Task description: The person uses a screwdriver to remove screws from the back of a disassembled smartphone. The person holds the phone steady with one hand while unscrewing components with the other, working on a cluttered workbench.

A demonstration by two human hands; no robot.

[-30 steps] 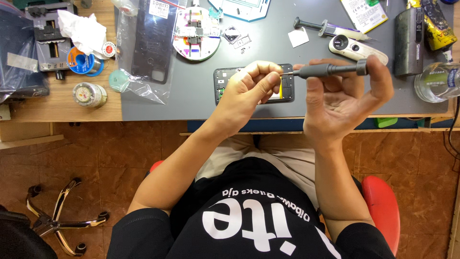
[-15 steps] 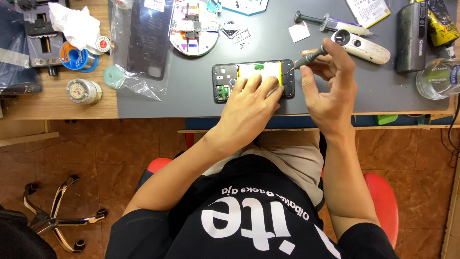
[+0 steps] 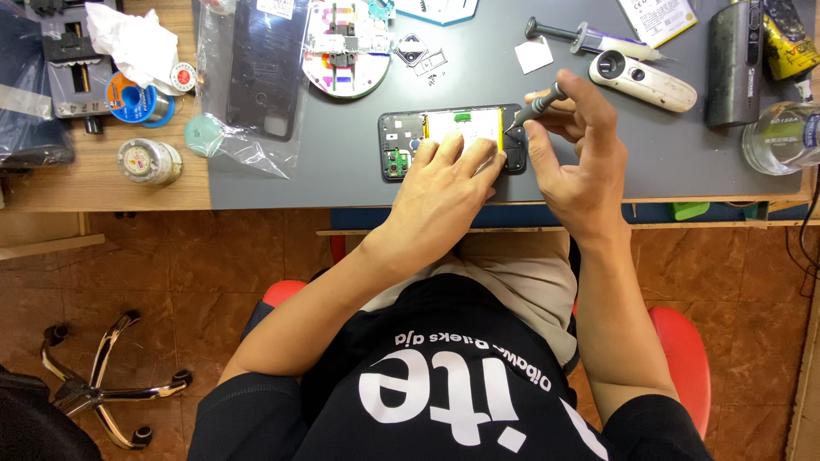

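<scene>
1. The opened phone (image 3: 451, 141), back cover off and yellow battery exposed, lies flat on the grey surface (image 3: 342, 183) near its front edge.
2. Left hand (image 3: 444, 192) presses flat on the phone, fingers spread, grasping nothing.
3. Right hand (image 3: 581, 162) has its grip closed around a grey screwdriver (image 3: 536, 107), tip at the phone's right end.
4. Judged step: working a screw; next calls for a steady, upright tip.
5. A second ago both hands were raised, holding the screwdriver above the phone.
</scene>
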